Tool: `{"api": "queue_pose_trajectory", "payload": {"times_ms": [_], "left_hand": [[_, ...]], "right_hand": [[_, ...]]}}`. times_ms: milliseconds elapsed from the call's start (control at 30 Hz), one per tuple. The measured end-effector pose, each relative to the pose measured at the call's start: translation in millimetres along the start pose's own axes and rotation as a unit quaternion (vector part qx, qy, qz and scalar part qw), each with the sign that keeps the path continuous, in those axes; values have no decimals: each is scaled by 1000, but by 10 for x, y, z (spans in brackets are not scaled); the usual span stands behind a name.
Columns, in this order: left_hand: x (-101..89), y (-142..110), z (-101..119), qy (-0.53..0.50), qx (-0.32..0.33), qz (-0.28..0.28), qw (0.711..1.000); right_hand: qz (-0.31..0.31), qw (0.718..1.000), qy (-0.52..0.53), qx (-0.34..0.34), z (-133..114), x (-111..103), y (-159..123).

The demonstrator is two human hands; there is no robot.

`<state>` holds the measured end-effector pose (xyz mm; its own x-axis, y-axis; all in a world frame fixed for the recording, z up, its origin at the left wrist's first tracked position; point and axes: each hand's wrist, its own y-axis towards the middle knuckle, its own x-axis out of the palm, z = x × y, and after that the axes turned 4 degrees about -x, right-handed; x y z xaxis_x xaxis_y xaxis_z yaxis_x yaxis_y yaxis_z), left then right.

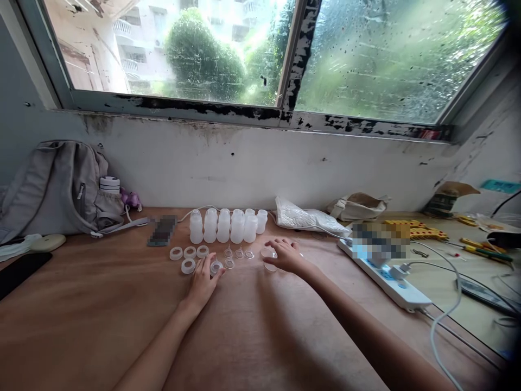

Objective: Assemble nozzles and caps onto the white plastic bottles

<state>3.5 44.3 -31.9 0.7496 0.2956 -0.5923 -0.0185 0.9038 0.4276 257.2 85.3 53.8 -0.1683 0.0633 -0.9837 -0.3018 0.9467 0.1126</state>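
On the brown wooden tabletop (101, 320), the left hand (203, 282) lies palm down with its fingers loosely spread, the fingertips touching a small clear plastic ring cap (216, 266); no closed grasp on it is evident. The right hand (285, 255) also lies palm down, fingers slightly curled over a clear round plastic lid (267, 253), which shows at the hand's 9 o'clock edge; whether the fingers clamp it cannot be told. Between the two hands, toward 12 o'clock, stands a row of six small translucent white plastic bottles (228, 225), upright and touching or just beside one another, close to the wall. In front of the row lie several white ring-shaped collars (189, 252), at 11 o'clock from the left hand, and three small clear cone-shaped inserts (239, 253), between the hands. A grey fabric backpack (61, 187) leans against the wall at 10 o'clock, with a white cylindrical flask (109, 184) in its side pocket. A crumpled white plastic bag (305, 217) lies at 1 o'clock from the right hand, just beside the bottle row. A white power strip (394, 288) with a cable plugged in lies at 3 o'clock, well apart from the right hand. Yellow-handled tools (484, 251) lie further out at 3 o'clock on the neighbouring surface. A rain-spotted window (386, 54) runs above the stained white wall (244, 163).
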Motion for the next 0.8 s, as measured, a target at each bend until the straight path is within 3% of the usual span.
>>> {"api": "queue_pose_trajectory", "payload": {"times_ms": [67,167,300,400,567,667,733,800], "left_hand": [[-2,-1,2,2,10,9,1000],[-11,-1,10,18,26,32,999],[-24,-4,43,48,67,65,995],[-33,-17,110,73,83,91,990],[-84,-90,315,89,96,130,983],[-116,-166,441,62,129,135,980],[-124,-215,503,27,138,117,983],[-122,-250,542,-24,115,61,991]], "right_hand": [[61,997,48,21,-43,-17,173],[147,970,171,85,-107,-4,527],[169,960,192,115,-143,94,897],[176,957,203,106,-137,139,971],[249,941,211,93,-164,10,692],[314,908,274,47,-323,-65,320],[251,894,371,-1,-490,-52,56],[164,871,462,-41,-641,-5,-155]]}}
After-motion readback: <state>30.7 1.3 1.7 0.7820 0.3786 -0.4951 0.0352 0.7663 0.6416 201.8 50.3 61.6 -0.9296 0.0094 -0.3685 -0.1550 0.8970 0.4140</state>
